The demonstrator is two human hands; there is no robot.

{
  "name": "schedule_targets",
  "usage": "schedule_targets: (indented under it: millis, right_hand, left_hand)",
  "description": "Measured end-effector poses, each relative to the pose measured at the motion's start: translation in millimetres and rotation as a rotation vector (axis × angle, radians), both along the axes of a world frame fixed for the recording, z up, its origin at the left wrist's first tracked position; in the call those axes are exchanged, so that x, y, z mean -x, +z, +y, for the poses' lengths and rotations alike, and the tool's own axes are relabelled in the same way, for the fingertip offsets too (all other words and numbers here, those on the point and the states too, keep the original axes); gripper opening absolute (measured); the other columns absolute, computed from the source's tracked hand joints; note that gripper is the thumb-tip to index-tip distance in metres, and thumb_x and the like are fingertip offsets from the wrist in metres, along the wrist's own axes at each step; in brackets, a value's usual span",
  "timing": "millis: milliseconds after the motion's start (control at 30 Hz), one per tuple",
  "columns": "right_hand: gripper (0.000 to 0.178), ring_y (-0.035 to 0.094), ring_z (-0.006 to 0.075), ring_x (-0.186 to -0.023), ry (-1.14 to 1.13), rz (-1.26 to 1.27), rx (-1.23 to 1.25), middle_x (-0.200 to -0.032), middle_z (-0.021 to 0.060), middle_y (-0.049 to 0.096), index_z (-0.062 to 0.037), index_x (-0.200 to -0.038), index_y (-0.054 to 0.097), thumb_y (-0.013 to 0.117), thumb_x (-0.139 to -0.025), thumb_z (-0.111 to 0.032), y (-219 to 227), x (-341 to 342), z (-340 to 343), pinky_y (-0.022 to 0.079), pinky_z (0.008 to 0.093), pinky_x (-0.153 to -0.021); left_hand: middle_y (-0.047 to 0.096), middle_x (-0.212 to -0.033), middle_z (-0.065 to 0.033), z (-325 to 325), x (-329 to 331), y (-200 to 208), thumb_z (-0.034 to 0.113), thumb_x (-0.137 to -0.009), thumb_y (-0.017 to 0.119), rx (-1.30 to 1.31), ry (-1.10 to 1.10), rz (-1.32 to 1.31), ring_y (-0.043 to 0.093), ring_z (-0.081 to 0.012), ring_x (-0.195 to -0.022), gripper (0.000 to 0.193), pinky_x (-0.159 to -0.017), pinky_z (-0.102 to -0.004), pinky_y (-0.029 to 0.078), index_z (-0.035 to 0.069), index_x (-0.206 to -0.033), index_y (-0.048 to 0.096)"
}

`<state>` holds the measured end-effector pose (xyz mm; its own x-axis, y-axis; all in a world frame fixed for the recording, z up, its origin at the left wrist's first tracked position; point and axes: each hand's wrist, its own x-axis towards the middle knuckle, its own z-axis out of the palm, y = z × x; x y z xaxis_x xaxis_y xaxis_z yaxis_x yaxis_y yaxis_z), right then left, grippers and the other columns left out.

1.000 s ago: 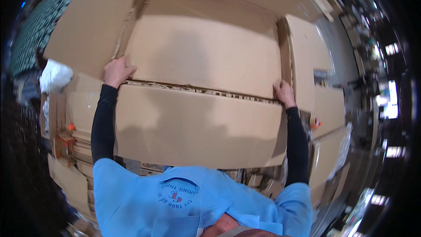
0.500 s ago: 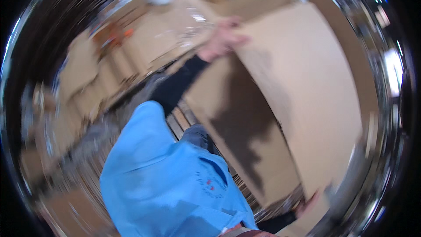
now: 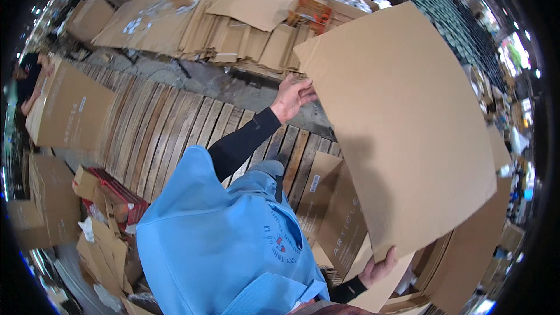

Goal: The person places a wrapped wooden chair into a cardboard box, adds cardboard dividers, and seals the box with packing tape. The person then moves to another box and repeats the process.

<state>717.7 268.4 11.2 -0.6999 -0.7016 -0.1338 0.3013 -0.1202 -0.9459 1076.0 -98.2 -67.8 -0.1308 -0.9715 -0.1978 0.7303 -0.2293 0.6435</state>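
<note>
A large, flat brown cardboard sheet (image 3: 417, 122) stands tilted at my right, hiding part of what lies behind it. My right hand (image 3: 379, 266) grips its lower corner, thumb on the near face. At the sheet's left edge is my left hand (image 3: 293, 99), its curled fingers meeting the edge. Below the sheet, a printed cardboard box (image 3: 341, 221) lies partly covered near my right forearm.
Slatted wooden pallets (image 3: 169, 131) cover the floor at left. Beyond them lie stacked flattened cartons (image 3: 233, 41). Another person (image 3: 32, 79) at far left handles a large box (image 3: 73, 108). Torn cardboard (image 3: 105, 251) lies low on the left. Green stacked material (image 3: 431, 9) stands at the back.
My view has turned and sharpened from a blur. The sheet now stands higher and more to the right relative to my body, and printed cardboard shows beneath it. Both hands remain at its edges.
</note>
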Motion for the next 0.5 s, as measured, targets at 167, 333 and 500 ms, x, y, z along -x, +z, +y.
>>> schedule_targets:
  millis: [167,333,500]
  right_hand:
    - [0.054,0.054,0.0268,-0.121,0.173,0.064,-0.084,-0.135,0.0147,0.054,0.0040,-0.137,0.045,0.062,-0.096,-0.026,-11,-83,-136,0.042,0.0433,-0.105]
    - [0.040,0.054,0.0217,-0.118,0.293,0.117,-0.184,-0.132,0.0114,0.056,0.0019,-0.132,0.052,0.055,-0.099,-0.020,-62,-151,-254,0.043,0.0399,-0.105]
    - [0.033,0.057,0.0196,-0.115,0.476,0.098,-0.262,-0.124,0.0114,0.062,-0.0015,-0.125,0.056,0.059,-0.096,-0.016,-163,-194,-321,0.046,0.0389,-0.101]
  left_hand:
    - [0.066,-0.107,-0.0133,42,-96,-69,0.011,-0.091,0.068,-0.243,0.078,-0.239,0.068,-0.0232,-0.092,0.086,-0.073,-0.0355,0.059,-0.005,-0.150,0.007]
    - [0.067,-0.105,-0.0233,134,-268,-301,0.038,-0.079,0.076,-0.476,-0.286,-1.253,0.068,-0.0351,-0.089,0.067,-0.074,-0.0444,0.055,-0.007,-0.123,0.053]
    - [0.049,-0.141,-0.0276,232,-402,-325,0.046,-0.073,0.077,-0.922,-0.615,-1.507,0.049,-0.0367,-0.131,0.094,-0.110,-0.0401,0.040,-0.006,-0.143,0.041]
